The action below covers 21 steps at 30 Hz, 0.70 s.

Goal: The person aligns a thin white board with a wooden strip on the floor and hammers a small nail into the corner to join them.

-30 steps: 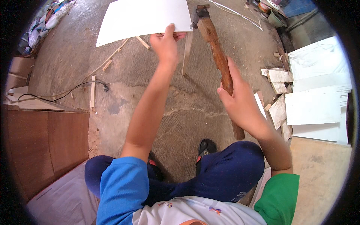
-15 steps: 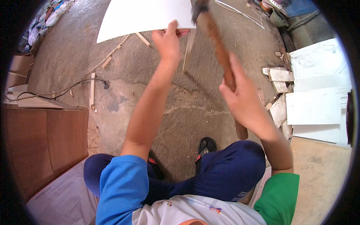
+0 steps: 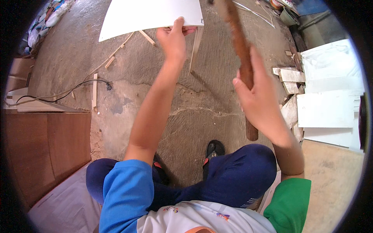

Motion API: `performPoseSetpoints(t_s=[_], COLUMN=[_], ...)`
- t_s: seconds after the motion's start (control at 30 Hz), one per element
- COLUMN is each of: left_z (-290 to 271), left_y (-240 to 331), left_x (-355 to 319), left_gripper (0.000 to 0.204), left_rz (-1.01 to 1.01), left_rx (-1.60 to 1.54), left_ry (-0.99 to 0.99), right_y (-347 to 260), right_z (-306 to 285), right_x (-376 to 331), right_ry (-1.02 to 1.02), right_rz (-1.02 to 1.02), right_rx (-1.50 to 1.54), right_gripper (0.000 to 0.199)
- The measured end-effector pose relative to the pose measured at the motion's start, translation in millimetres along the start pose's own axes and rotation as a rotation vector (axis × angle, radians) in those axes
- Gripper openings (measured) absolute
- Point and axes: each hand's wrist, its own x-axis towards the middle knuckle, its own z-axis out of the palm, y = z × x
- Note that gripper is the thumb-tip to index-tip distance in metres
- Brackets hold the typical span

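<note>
Over the concrete floor, the right hand had swung the wooden hammer handle higher than a second before, its head now out of view, while the left hand stayed clamped on the white board. A thin wooden strip stood under the board's corner; offcuts and white panels lay to the right, a cable to the left.

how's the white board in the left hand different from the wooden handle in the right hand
The white board is flat, wide and white; the wooden handle is a narrow, round, reddish-brown stick. The left hand pinches the board at its near edge, while the right hand wraps the handle around its lower part, leaving its butt end sticking out below. The board looks sharp; the handle's upper part is blurred. Both are held up over the concrete floor.
</note>
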Motion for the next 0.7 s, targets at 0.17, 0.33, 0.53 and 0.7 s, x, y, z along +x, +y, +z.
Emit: performPoseSetpoints(t_s=[0.17,0.33,0.53,0.7], left_z=[1.7,-1.0,1.1,-1.8], left_y=[-3.4,-3.7,-3.9,-5.8], left_x=[0.3,-2.3,-2.5,0.4], left_gripper=[0.016,0.018,0.018,0.018], left_rz=[-0.025,-0.037,-0.032,-0.037], left_rx=[0.0,0.007,-0.016,-0.018], left_ry=[0.064,0.016,0.018,0.048], right_y=[7.8,1.8,5.4,6.1], right_z=[2.7,-4.5,-3.2,3.8], right_x=[-5.1,-2.6,-1.4,-4.3], right_ry=[-0.075,-0.139,-0.051,-0.073], right_rz=[-0.034,0.082,0.049,-0.052], right_rx=[0.024,0.082,0.126,0.055], right_gripper=[0.066,0.066,0.066,0.066])
